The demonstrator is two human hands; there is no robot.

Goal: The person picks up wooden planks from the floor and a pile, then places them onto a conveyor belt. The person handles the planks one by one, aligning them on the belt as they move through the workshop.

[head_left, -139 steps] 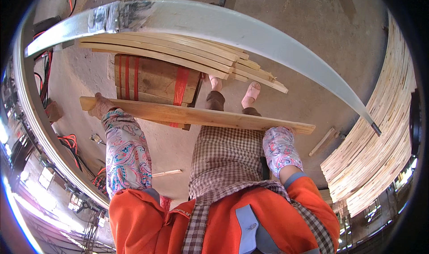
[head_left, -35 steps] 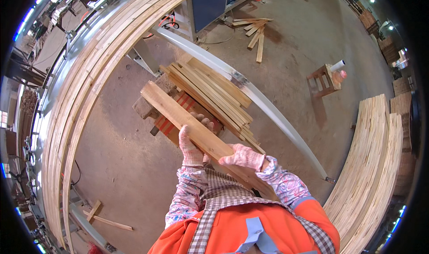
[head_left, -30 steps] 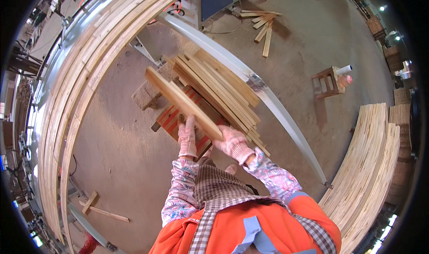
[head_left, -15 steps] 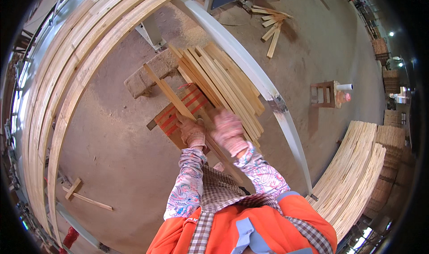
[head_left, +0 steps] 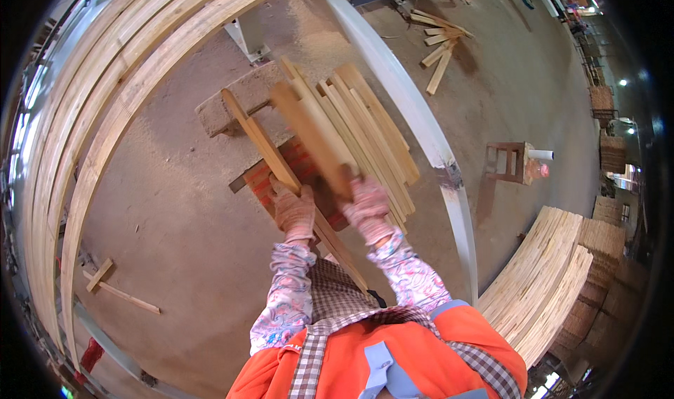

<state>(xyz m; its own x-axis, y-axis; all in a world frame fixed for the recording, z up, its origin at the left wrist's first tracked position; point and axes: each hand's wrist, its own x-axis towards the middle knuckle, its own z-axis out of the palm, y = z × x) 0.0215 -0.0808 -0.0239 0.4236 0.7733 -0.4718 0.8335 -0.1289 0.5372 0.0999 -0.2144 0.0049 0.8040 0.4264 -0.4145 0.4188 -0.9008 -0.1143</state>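
My left hand [head_left: 293, 209], in a pinkish knit glove, is closed around a long wooden strip [head_left: 258, 141]. This strip slants from the far left down toward my apron, over a low stand with red stripes [head_left: 261, 185]. To its right, my right hand [head_left: 369, 204], gloved alike, grips the near end of another wooden board [head_left: 312, 138], which is smeared by motion. That board is angled across the left side of a pile of wooden strips [head_left: 365, 129]. My right fingertips wrap its end; part of the striped stand is hidden beneath.
Long boards [head_left: 116, 111] run along a rack at left. A pale metal beam [head_left: 400, 83] curves past the pile's right. Farther off are scattered offcuts [head_left: 441, 51], a small wooden stool [head_left: 509, 162] and stacked strips [head_left: 537, 269]. A wooden cross-piece [head_left: 105, 281] lies lower left.
My right hand, seen blurred beside the left strip before, now holds a board swung over the pile's left edge. My left hand keeps its strip and has shifted slightly left. The view has shifted a little.
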